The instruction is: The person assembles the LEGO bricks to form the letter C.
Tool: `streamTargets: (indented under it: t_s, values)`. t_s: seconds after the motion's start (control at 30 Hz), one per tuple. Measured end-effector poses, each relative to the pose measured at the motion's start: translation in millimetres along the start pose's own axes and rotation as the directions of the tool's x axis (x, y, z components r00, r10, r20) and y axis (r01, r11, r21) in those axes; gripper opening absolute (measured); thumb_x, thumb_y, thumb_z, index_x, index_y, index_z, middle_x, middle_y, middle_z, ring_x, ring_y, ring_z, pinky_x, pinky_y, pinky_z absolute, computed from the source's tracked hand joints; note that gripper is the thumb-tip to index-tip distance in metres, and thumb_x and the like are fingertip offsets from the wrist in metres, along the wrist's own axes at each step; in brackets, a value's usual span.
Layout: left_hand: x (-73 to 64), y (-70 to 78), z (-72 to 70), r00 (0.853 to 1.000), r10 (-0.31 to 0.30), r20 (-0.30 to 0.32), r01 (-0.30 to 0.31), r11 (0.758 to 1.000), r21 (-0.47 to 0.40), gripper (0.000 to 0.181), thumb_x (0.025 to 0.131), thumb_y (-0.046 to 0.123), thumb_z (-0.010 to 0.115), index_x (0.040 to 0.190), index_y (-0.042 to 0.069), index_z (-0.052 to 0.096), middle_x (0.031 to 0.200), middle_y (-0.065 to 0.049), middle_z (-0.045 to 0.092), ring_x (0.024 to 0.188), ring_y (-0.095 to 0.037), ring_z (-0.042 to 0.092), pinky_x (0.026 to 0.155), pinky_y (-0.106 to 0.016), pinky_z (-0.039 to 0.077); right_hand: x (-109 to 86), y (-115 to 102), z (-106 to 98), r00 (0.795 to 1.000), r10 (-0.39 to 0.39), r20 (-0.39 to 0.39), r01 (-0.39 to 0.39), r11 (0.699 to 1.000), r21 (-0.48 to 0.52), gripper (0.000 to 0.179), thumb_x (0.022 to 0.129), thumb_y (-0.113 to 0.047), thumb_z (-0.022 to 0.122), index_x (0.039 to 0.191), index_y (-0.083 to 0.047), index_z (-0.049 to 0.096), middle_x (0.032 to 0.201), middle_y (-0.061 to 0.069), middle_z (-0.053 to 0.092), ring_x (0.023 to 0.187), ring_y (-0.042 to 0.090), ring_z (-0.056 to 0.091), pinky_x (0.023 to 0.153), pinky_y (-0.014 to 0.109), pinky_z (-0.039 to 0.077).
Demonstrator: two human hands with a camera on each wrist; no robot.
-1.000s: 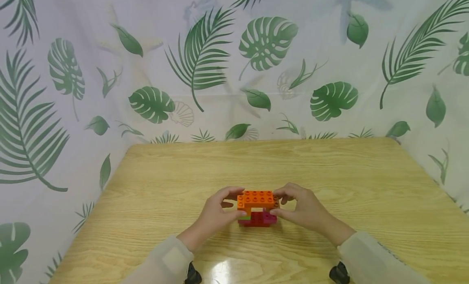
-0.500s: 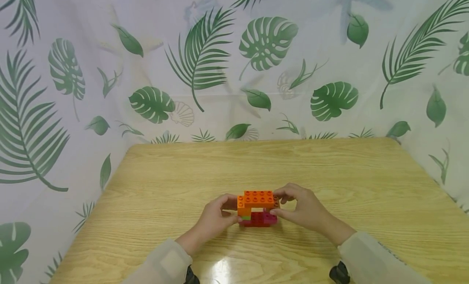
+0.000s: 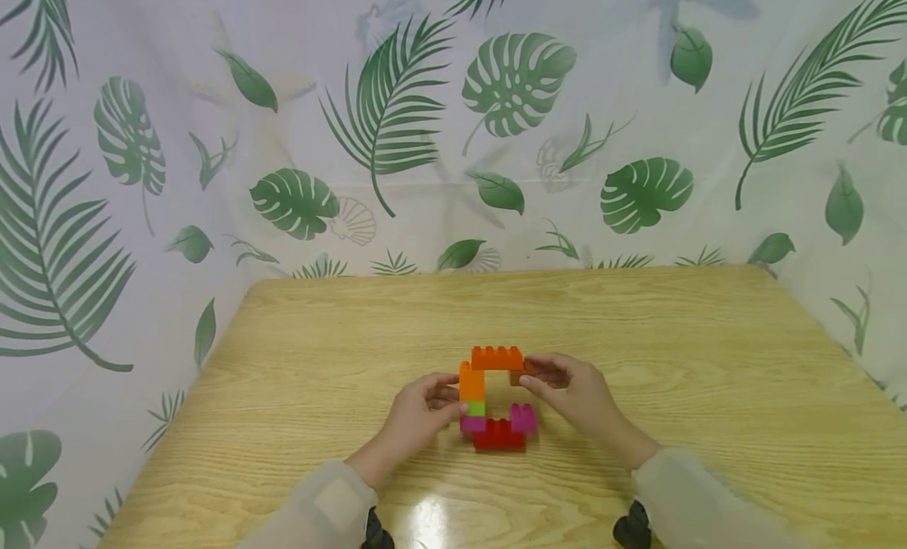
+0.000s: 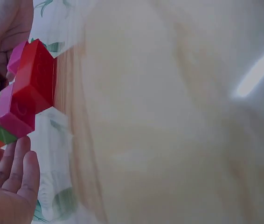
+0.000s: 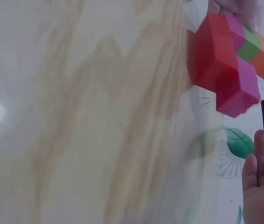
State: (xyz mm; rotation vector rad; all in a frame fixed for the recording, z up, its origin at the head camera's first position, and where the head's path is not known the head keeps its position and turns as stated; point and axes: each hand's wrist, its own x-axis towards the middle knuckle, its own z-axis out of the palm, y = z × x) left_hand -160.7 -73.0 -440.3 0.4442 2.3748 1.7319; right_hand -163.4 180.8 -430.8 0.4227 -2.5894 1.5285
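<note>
A toy-brick frame stands between my hands in the head view. Its red base brick [image 3: 499, 437] carries a magenta brick [image 3: 473, 424] on the left and another magenta brick [image 3: 523, 420] on the right. Above the left one sit a lime-green brick [image 3: 476, 408] and orange brick [image 3: 472, 383]. A long orange-red brick [image 3: 497, 360] spans the top, with a brown brick [image 3: 516, 378] under its right end. A gap separates brown from right magenta. My left hand [image 3: 416, 417] pinches the left column, thumb in front. My right hand [image 3: 584, 393] pinches the brown brick.
The frame is over a wood-grain table [image 3: 340, 320]. Behind it hangs a white leaf-printed cloth [image 3: 425, 242]. A black wrist device [image 3: 633, 525] sits under the right sleeve, another [image 3: 378, 531] under the left. Light glares off the table's near part.
The brick frame has tipped back so its front side shows, with studs now in profile. The gap at the right looks taller. My left thumb has shifted left; my right hand moved slightly left.
</note>
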Motion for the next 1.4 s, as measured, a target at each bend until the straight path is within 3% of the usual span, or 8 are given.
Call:
streamTargets:
  t_s: [0.2, 0.43, 0.73, 1.2, 1.4]
  values:
    - [5.5, 1.8, 5.8, 0.998, -0.044, -0.039, 0.045, 0.999, 0.019, 0.044, 0.091, 0.014, 0.067, 0.128, -0.007, 0.054, 0.112, -0.019, 0.063, 0.097, -0.029, 0.062, 0.072, -0.032, 0.055, 4.2, 3, 9, 0.996, 0.057, -0.066, -0.055, 0.998, 0.040, 0.040, 0.090, -0.024, 0.068, 0.119, 0.003, 0.063, 0.108, 0.015, 0.067, 0.093, 0.025, 0.065, 0.079, 0.029, 0.053]
    - [9.6, 1.1, 9.4, 0.995, -0.087, -0.053, 0.090, 0.993, 0.071, 0.040, 0.093, 0.013, 0.063, 0.125, -0.009, 0.055, 0.111, -0.019, 0.063, 0.096, -0.027, 0.063, 0.071, -0.030, 0.055, 8.7, 10, 15, 0.988, 0.146, -0.055, -0.148, 0.988, -0.033, 0.045, 0.092, -0.033, 0.064, 0.121, 0.001, 0.062, 0.113, 0.015, 0.065, 0.099, 0.028, 0.063, 0.084, 0.037, 0.052]
    - [6.9, -2.2, 10.2, 0.995, -0.080, -0.063, 0.088, 0.986, 0.140, 0.038, 0.093, 0.015, 0.063, 0.122, -0.008, 0.058, 0.110, -0.017, 0.065, 0.093, -0.025, 0.064, 0.068, -0.027, 0.054, 9.7, 12, 19, 0.973, 0.230, -0.033, -0.233, 0.966, -0.111, 0.048, 0.092, -0.037, 0.063, 0.121, 0.001, 0.063, 0.116, 0.016, 0.064, 0.104, 0.030, 0.060, 0.087, 0.044, 0.049]
    - [7.9, -1.0, 11.7, 0.992, -0.065, -0.104, 0.081, 0.984, 0.157, 0.036, 0.091, 0.012, 0.066, 0.120, -0.008, 0.060, 0.109, -0.018, 0.065, 0.093, -0.026, 0.065, 0.070, -0.028, 0.055, 6.3, 11, 19, 0.974, 0.225, -0.024, -0.227, 0.971, -0.073, 0.040, 0.091, -0.023, 0.068, 0.120, 0.003, 0.063, 0.111, 0.016, 0.066, 0.096, 0.026, 0.065, 0.079, 0.036, 0.054]
    - [9.9, 8.4, -2.5, 0.987, -0.084, -0.140, 0.104, 0.984, 0.142, 0.039, 0.093, 0.017, 0.064, 0.125, -0.004, 0.058, 0.112, -0.014, 0.064, 0.097, -0.026, 0.063, 0.077, -0.032, 0.054, 9.9, 3, 3, 0.981, 0.195, -0.020, -0.196, 0.977, -0.083, 0.044, 0.092, -0.027, 0.065, 0.124, 0.002, 0.060, 0.113, 0.016, 0.065, 0.096, 0.026, 0.063, 0.079, 0.036, 0.053]
